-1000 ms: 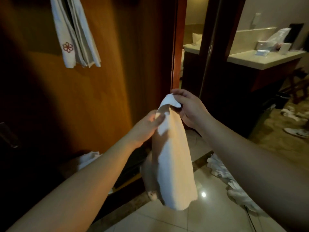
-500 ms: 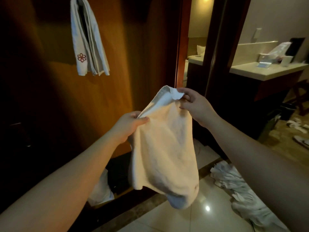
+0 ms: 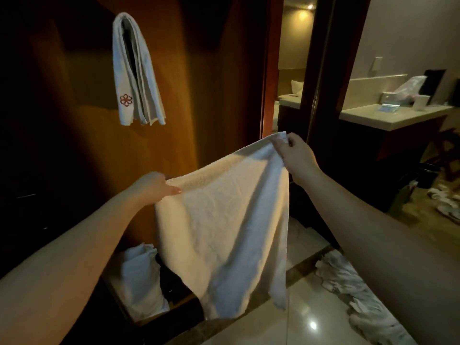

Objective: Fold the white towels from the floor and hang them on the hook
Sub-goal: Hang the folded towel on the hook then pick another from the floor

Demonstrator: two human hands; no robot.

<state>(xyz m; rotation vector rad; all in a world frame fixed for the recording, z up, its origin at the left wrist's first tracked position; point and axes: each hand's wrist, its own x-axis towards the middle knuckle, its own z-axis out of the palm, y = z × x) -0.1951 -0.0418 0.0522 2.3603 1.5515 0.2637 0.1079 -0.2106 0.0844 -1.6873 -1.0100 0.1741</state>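
Note:
I hold a white towel (image 3: 224,220) spread out in the air in front of me. My right hand (image 3: 293,155) pinches its upper right corner, raised higher. My left hand (image 3: 156,188) pinches the upper left corner, lower down, thumb on top of the cloth. The towel hangs down from that slanted top edge. A folded white towel with a red flower emblem (image 3: 134,73) hangs high on the wooden door (image 3: 199,83); the hook itself is hidden under it. More white towels lie crumpled on the floor at the right (image 3: 348,282) and at the door's foot (image 3: 139,277).
A dark door frame (image 3: 321,70) stands just behind my right hand, with a lit room beyond the gap. A vanity counter (image 3: 388,120) with a tissue box and bag is at the right. Glossy floor tiles (image 3: 311,319) lie below. Slippers and cloth litter the far right floor.
My hands have moved apart, the left going left and the right going up and right. The towel went from a narrow bunched hang to a wide open spread.

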